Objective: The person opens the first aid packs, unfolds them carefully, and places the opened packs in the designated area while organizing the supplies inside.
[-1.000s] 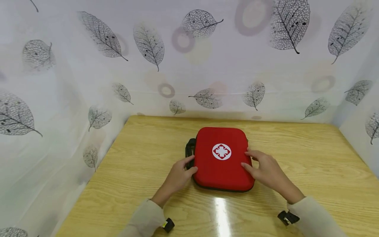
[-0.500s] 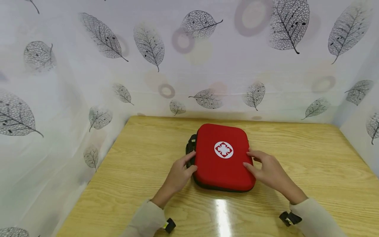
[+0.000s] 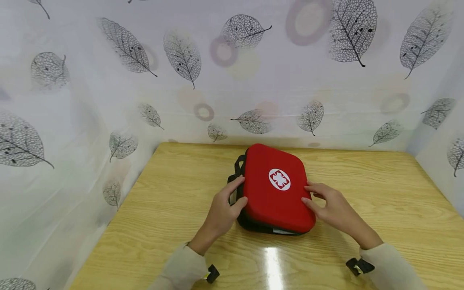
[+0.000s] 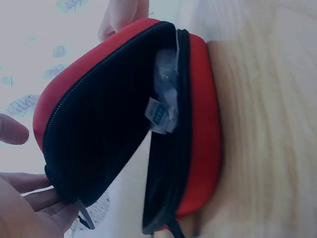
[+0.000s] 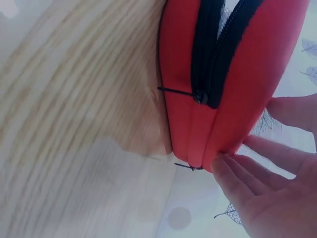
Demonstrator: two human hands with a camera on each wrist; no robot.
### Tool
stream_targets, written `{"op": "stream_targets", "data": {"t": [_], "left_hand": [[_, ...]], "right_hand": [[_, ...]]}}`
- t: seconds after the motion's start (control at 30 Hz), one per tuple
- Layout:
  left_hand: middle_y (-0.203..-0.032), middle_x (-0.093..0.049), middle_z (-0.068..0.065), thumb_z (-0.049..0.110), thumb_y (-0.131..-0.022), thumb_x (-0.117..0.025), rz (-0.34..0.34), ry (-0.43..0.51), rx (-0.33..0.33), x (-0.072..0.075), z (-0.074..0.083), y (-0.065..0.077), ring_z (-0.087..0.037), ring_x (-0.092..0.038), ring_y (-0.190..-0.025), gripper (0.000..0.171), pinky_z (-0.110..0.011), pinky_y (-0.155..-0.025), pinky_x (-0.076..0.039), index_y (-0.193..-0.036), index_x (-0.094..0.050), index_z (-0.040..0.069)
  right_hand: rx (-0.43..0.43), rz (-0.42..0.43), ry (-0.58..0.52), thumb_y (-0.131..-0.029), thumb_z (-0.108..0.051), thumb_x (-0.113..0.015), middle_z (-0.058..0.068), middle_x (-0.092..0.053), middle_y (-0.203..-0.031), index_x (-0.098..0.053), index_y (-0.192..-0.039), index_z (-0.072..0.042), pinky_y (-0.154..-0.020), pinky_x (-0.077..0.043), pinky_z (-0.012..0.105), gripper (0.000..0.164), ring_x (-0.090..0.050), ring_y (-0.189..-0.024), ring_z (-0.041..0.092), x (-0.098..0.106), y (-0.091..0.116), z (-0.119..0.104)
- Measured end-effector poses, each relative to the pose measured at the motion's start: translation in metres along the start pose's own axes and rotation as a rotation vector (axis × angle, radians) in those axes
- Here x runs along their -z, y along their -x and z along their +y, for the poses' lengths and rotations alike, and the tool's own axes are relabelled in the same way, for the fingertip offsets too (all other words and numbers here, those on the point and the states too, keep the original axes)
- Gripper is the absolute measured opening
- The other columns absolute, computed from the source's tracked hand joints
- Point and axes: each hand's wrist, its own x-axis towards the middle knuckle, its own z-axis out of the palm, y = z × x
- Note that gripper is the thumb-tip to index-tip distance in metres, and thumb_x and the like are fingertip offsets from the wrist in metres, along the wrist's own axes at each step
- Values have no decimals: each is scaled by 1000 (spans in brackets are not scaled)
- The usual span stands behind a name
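A red first-aid case point(image 3: 272, 209) with a white cross emblem point(image 3: 279, 179) lies on the table, its lid tilted up on the left. My left hand point(image 3: 222, 209) holds the lid's raised left edge, thumb above and fingers under it. At the opposite side my right hand point(image 3: 335, 207) grips the lid, thumb on top and fingers against the side. Through the gap, the left wrist view shows the dark lining and a clear plastic packet point(image 4: 166, 82) with a small label. Most of the contents are hidden. A black zip pull point(image 5: 176, 91) hangs by the zip's end.
The case stands on a wood-grain table point(image 3: 174, 173). Leaf-printed sheeting point(image 3: 253, 88) rises along the back and both sides. A black carrying handle point(image 3: 237, 164) sticks out on the case's left. Light glares off the table point(image 3: 272, 266) in front.
The lid's left edge has risen and tilted to the right, opening a gap along the front. My left hand has moved up with it; the right hand has shifted slightly right.
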Motion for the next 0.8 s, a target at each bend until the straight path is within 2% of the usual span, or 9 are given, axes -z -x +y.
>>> {"op": "stream_targets", "data": {"t": [0.1, 0.27, 0.47, 0.8], "left_hand": [[-155, -44, -14, 13, -100, -60, -5, -6, -55, -3, 7, -2, -24, -38, -146, 51, -44, -116, -34, -148, -48, 1], [-156, -44, -8, 23, -101, -59, 14, -92, -119, -9, 18, -9, -20, -37, -146, 53, -43, -115, -36, -149, -48, 4], [-155, -46, -7, 25, -99, -60, 35, -155, -198, -16, 31, -19, -21, -38, -146, 54, -47, -111, -41, -149, -50, 5], [-154, -47, -8, 27, -99, -61, 20, -189, -238, -25, 44, -27, -22, -37, -146, 55, -48, -111, -41, -148, -50, 5]], "right_hand": [[33, 12, -12, -86, -5, -79, 27, -62, -127, -68, -118, 11, -87, -55, 54, 38, -62, -112, 44, 2, 0, 2], [71, 16, -22, -86, -4, -79, 24, -63, -122, -69, -116, 10, -85, -55, 54, 34, -62, -110, 42, 6, 1, 6], [42, -10, -15, -90, -6, -75, 21, -66, -123, -69, -121, 6, -86, -56, 53, 33, -64, -109, 40, 12, 4, 8], [71, 1, 1, -86, -2, -77, 17, -70, -118, -71, -119, 2, -83, -57, 51, 33, -67, -106, 37, 17, 6, 8]]}}
